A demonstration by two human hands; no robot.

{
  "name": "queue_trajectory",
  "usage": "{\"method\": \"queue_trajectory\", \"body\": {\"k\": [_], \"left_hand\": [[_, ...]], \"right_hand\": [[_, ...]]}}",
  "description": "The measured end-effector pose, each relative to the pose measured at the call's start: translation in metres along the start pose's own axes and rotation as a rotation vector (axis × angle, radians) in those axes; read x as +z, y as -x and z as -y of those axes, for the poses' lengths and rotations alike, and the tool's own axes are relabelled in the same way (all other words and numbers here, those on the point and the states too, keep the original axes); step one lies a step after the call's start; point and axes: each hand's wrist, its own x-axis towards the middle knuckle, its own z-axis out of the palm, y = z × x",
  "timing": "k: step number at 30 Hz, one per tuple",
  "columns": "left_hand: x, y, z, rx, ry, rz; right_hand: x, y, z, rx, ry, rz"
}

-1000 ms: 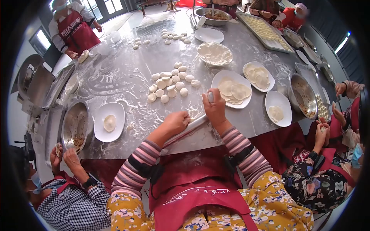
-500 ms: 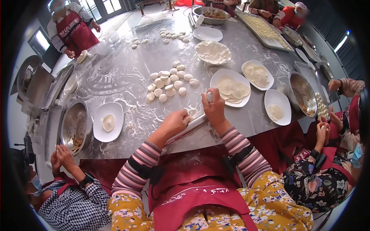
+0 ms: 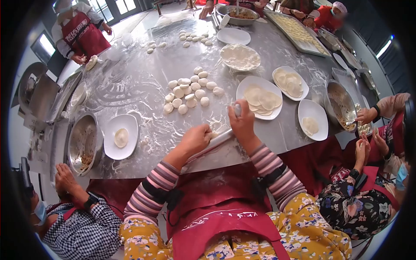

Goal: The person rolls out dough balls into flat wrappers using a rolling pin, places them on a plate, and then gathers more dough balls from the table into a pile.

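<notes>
My right hand (image 3: pixel 242 121) is wrapped round the right end of a metallic-looking rolling pin (image 3: pixel 220 139), whose rounded tip sticks up above the fingers. My left hand (image 3: pixel 197 138) is closed beside the pin's other side, its fingers pinching the edge of a pale dough piece (image 3: pixel 213 135) mostly hidden by the hand. Beyond my hands lies a group of small floured dough pieces (image 3: pixel 190 93). Flat round wrappers (image 3: pixel 262 99) are stacked on a white plate (image 3: pixel 242 86) to the right of them.
A flour bowl (image 3: pixel 239 58) stands farther back. Filling bowls (image 3: pixel 84 147) (image 3: pixel 340 104) flank me, near plates with single or several wrappers. Co-workers' hands (image 3: pixel 69 181) (image 3: pixel 364 149) are at both sides. A long tray of dumplings (image 3: pixel 294 32) lies at the back right.
My hands have barely shifted. The left co-worker's hands have moved down and left, and at the right a co-worker's hand now reaches to the filling bowl.
</notes>
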Motion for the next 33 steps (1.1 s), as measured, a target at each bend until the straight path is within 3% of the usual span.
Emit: {"method": "queue_trajectory", "body": {"k": [5,10,12,17,18,20,21,23,25,26,30,33], "left_hand": [[0.002,-0.008,0.01,0.016,-0.067,0.04],[0.001,0.004,0.023,0.034,0.216,0.052],[0.0,0.005,0.017,0.049,0.184,0.037],[0.007,-0.007,0.024,0.055,0.019,-0.02],[0.008,-0.006,0.025,0.043,0.011,-0.01],[0.006,0.004,0.014,0.057,-0.121,0.008],[0.001,0.011,0.006,0.053,-0.084,0.023],[0.002,0.02,0.004,0.047,-0.045,0.035],[0.001,0.024,0.009,0.218,0.246,-0.108],[-0.003,0.025,0.014,0.216,0.242,-0.12],[-0.077,0.059,0.007,0.205,0.35,-0.421],[-0.15,0.089,0.011,0.019,0.47,-0.62]], "right_hand": [[-0.025,0.019,0.007,-0.018,0.011,-0.012],[-0.051,0.05,0.015,0.047,0.005,-0.042],[-0.031,0.027,0.007,0.046,-0.014,-0.05],[0.001,0.003,-0.008,-0.076,0.122,0.022],[-0.007,0.009,-0.008,-0.216,0.156,0.017],[-0.023,0.027,-0.01,-0.06,0.098,0.0],[-0.033,0.035,-0.006,-0.101,0.085,-0.024],[-0.05,0.055,-0.003,0.213,-0.109,0.022],[-0.057,0.059,0.002,0.192,-0.106,0.017],[-0.058,0.059,0.004,0.181,-0.09,0.007],[-0.059,0.05,0.018,0.226,-0.119,0.037],[-0.057,0.047,0.018,0.173,-0.084,0.033]]}}
